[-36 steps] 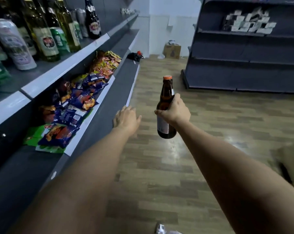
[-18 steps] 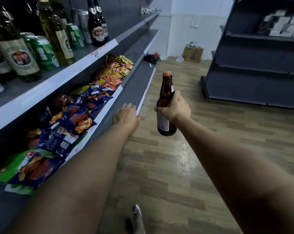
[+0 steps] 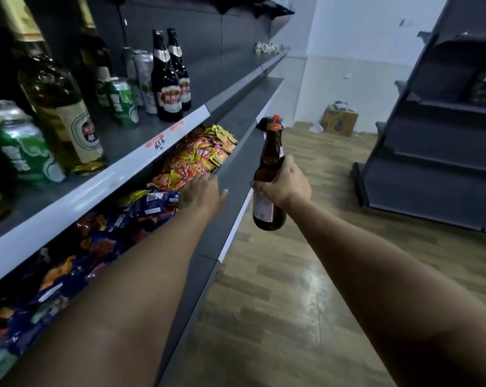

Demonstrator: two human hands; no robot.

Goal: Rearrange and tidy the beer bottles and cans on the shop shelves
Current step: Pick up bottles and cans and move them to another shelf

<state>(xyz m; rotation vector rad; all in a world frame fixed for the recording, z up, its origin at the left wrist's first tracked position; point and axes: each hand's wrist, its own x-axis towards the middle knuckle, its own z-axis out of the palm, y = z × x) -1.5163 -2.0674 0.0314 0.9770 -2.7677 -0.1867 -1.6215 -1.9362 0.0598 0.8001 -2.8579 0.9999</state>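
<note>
The grey shelf unit (image 3: 141, 141) fills the left side, and everything else sits relative to it. A second dark shelving unit (image 3: 431, 163) stands well apart across the wood floor (image 3: 278, 289). On its upper shelf stand tall green beer bottles (image 3: 60, 113), two dark beer bottles (image 3: 166, 90) and green cans (image 3: 122, 100). Snack packets (image 3: 197, 157) lie on the shelf below. Just off its front edge, the right hand (image 3: 285, 185) grips a brown beer bottle (image 3: 269, 180) upright by its body. The left hand (image 3: 201, 191) reaches over the snack shelf's edge, fingers relaxed and holding nothing.
</note>
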